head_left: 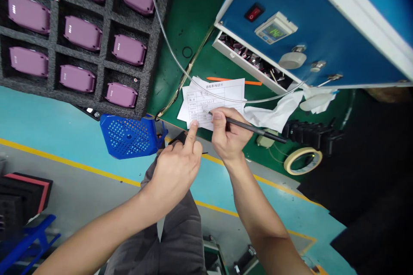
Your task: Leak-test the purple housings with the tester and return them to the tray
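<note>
My right hand grips a black pen, its tip touching a printed form with handwriting in several rows. My left hand holds nothing. Its index finger is stretched out and presses on the form's lower left edge, while the other fingers curl loosely. More white sheets lie under the form on the green table. An orange stick lies just behind the paper, and a clear tube crosses over the form.
At the left, a black foam tray holds several purple casings. A blue machine with an open drawer of small parts stands at the back right. White cloths and a tape roll lie right. A blue stool stands below.
</note>
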